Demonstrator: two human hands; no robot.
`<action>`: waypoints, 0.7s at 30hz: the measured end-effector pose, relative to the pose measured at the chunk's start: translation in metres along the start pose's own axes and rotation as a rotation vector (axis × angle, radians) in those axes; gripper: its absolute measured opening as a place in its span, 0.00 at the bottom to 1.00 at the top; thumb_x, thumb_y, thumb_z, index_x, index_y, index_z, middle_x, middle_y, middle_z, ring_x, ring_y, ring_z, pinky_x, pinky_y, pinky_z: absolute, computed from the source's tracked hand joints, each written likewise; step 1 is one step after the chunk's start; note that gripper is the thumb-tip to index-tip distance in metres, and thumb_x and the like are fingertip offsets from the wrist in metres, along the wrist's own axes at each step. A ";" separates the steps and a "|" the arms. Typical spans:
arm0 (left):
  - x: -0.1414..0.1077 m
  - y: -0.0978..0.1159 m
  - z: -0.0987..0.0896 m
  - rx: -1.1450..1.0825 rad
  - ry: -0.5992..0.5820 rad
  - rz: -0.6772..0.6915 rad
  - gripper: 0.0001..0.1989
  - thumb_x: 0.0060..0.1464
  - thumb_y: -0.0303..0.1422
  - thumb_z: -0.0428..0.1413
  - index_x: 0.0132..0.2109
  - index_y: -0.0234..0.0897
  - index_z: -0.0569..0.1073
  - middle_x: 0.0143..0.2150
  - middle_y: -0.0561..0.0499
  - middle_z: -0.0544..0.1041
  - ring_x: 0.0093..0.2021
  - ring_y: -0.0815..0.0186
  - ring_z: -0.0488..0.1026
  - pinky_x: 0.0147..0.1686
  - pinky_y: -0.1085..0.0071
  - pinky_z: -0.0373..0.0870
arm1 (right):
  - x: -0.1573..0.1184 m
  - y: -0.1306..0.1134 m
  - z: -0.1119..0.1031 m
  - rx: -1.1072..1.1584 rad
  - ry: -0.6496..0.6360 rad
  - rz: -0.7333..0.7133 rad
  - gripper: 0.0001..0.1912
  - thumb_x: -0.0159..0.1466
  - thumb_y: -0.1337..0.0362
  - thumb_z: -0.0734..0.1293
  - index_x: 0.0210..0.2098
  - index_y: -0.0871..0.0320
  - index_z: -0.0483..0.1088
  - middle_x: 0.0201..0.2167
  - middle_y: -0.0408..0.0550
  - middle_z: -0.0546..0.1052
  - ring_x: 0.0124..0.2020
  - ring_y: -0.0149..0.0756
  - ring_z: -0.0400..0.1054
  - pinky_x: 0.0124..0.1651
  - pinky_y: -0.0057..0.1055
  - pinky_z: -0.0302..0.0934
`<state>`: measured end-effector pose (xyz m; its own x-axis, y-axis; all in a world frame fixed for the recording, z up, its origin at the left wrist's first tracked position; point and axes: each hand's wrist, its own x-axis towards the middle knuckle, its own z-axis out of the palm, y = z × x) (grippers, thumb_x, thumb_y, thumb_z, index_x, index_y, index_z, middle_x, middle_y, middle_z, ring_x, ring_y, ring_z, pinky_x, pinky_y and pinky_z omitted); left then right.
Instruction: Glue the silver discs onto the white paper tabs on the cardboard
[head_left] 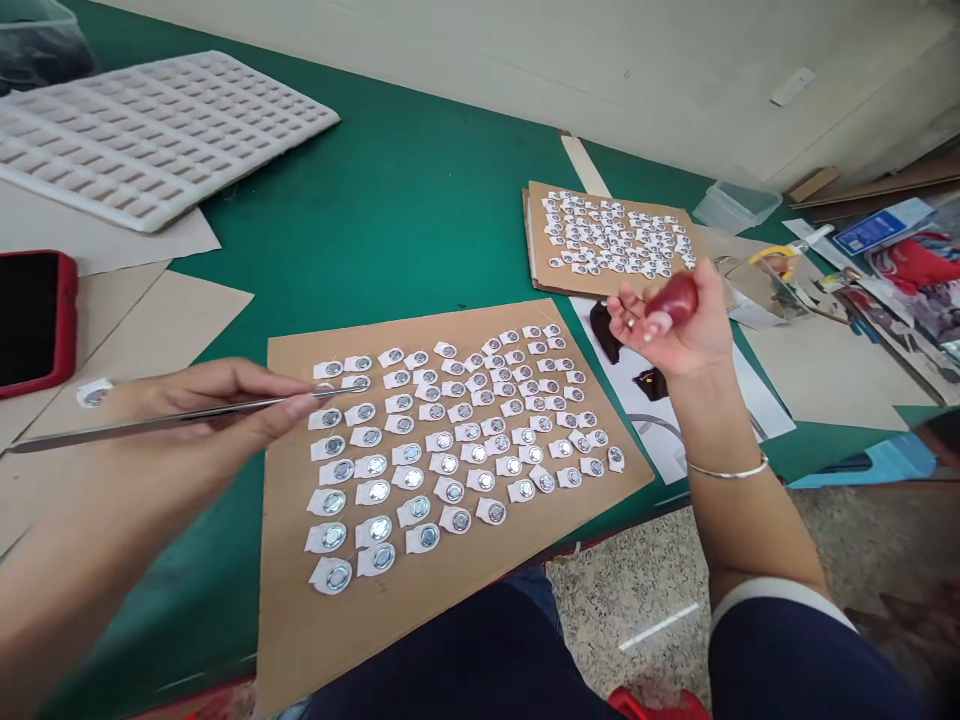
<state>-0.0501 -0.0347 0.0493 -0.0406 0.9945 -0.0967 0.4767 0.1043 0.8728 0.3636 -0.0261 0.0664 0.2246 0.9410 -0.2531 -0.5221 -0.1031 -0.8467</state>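
Note:
My left hand pinches long metal tweezers, whose tips touch a small white piece with a silver disc near the upper left of a cardboard sheet. Rows of similar pieces cover that sheet. Raised to the right of the sheet, my right hand is wrapped round a dark red, rounded object with a pale tip. Under this hand lies a white paper with black shapes on it.
A second cardboard with many discs lies behind. White slotted tray and red-cased phone are at left. A clear box, yellow-handled scissors and other clutter stand at right. One loose disc piece lies by my left wrist.

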 end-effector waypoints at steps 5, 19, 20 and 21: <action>0.013 0.022 0.040 0.260 -0.149 0.287 0.14 0.42 0.49 0.57 0.32 0.46 0.75 0.35 0.55 0.78 0.37 0.57 0.74 0.31 0.67 0.70 | 0.019 0.002 0.066 -0.025 -0.136 0.009 0.23 0.49 0.40 0.63 0.25 0.54 0.62 0.24 0.40 0.70 0.20 0.26 0.62 0.17 0.24 0.56; 0.028 -0.010 0.063 0.246 -0.275 0.630 0.05 0.50 0.34 0.55 0.37 0.43 0.73 0.34 0.52 0.78 0.33 0.65 0.74 0.30 0.71 0.69 | 0.065 0.054 0.131 -0.200 -0.488 0.133 0.31 0.45 0.33 0.61 0.23 0.58 0.63 0.17 0.44 0.70 0.14 0.25 0.59 0.09 0.21 0.44; 0.028 -0.011 0.063 0.244 -0.307 0.647 0.05 0.51 0.32 0.55 0.37 0.42 0.73 0.35 0.52 0.78 0.33 0.66 0.74 0.29 0.71 0.68 | 0.064 0.061 0.135 -0.208 -0.493 0.142 0.31 0.45 0.34 0.62 0.25 0.58 0.64 0.18 0.44 0.70 0.15 0.26 0.61 0.10 0.21 0.45; 0.027 -0.011 0.063 0.247 -0.335 0.666 0.06 0.51 0.31 0.55 0.38 0.42 0.72 0.35 0.51 0.77 0.33 0.66 0.74 0.29 0.71 0.68 | 0.063 0.067 0.139 -0.222 -0.499 0.154 0.31 0.45 0.34 0.63 0.27 0.58 0.65 0.18 0.44 0.70 0.15 0.27 0.62 0.10 0.22 0.47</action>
<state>-0.0009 -0.0095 0.0065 0.5706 0.7865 0.2365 0.4910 -0.5575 0.6694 0.2287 0.0711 0.0586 -0.2853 0.9422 -0.1754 -0.3200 -0.2662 -0.9093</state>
